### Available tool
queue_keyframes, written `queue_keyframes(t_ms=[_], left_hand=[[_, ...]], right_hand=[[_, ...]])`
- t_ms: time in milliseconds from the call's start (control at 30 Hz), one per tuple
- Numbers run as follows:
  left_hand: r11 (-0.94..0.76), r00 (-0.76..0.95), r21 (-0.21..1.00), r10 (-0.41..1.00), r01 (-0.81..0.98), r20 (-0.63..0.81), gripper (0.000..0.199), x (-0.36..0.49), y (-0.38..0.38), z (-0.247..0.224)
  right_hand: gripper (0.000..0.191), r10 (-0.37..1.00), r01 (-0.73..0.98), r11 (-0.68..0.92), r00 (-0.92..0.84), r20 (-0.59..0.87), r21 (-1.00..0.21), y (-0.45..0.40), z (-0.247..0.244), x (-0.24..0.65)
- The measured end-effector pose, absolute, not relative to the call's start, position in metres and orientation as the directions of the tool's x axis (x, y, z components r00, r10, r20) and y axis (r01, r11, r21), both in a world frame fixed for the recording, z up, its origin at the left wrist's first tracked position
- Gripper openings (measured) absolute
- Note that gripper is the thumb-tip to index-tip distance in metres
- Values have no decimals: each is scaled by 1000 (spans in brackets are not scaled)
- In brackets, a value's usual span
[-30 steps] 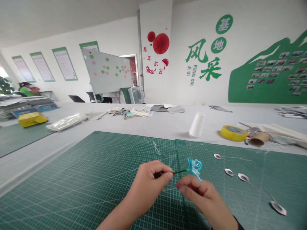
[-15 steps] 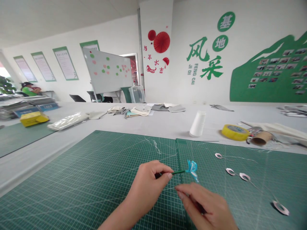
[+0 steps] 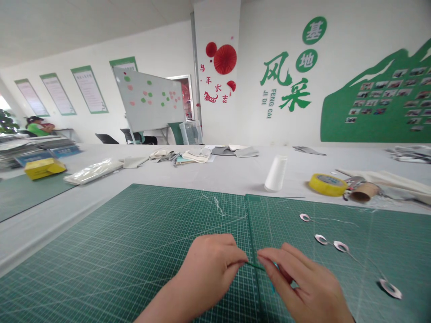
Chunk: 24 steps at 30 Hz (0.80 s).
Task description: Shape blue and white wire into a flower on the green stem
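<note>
Between my two hands a thin green stem runs above the green cutting mat. My left hand pinches the stem's left part between thumb and forefinger. At the stem's other end, my right hand is closed, its thumb and fingertips beside the stem. The blue flower at that end is mostly hidden behind the right fingers; only bits of blue show. Whether the right fingertips grip the stem, the flower or a thread is too small to tell.
Pink-white oval rings with thin wires lie on the mat at the right. Beyond it stand a white thread cone, yellow tape and a cardboard tube. Farther left are a yellow box and fabric pieces.
My right hand has moved up and right, over the blue flower, which was in plain view before. My left hand and the stem have come slightly lower.
</note>
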<state>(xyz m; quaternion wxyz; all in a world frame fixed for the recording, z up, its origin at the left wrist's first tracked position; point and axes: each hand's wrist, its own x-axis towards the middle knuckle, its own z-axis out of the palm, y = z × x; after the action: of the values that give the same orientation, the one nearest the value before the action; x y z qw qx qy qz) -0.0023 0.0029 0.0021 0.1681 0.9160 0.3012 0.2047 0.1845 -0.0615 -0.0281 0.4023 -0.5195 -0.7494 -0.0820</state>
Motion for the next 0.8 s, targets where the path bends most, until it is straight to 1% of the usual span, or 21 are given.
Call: queue_keyframes(t_ms=[100,167,233,300,400,467,533,600,667,767,800], left_hand=[[-810,796,407,546,422,261,22,-4,3,6],[-814,819,444,515,375,252,20,-6,3,7],[-793,829,505,507,340,237,18,-7,2,8],[-758,833,570,510,318,213,17,-8,1,10],[-683,832,674,523,281,184,16,-10,0,14],[-631,823,734,538,252,180,15,-10,0,17],[-584,806,782,559,216,195,12,-9,1,19],[-535,775,824,595,185,212,10,-9,2,19],[-476,720,860,661,182,213,8,-8,3,18],[-367,610,909,772,199,178,8,-6,5,13],[-325,591,927,791,186,158,11,-6,6,12]], right_hand=[[17,795,798,405,-67,603,-445,-59,-20,185],[19,849,772,346,-16,528,-533,-56,-18,186],[20,903,718,277,32,428,-638,-53,-19,189],[20,958,612,200,40,282,-765,-48,-22,194],[24,998,378,62,-22,58,-924,-41,-27,202],[28,998,248,3,-61,-12,-969,-38,-30,204],[32,995,172,-38,-81,-52,-984,-37,-32,203],[36,993,138,-69,-89,-82,-988,-36,-34,200],[37,993,117,-84,-79,-93,-990,-37,-34,196],[35,996,116,-59,-54,-66,-992,-39,-33,189],[35,997,118,-51,-52,-58,-992,-40,-33,187]])
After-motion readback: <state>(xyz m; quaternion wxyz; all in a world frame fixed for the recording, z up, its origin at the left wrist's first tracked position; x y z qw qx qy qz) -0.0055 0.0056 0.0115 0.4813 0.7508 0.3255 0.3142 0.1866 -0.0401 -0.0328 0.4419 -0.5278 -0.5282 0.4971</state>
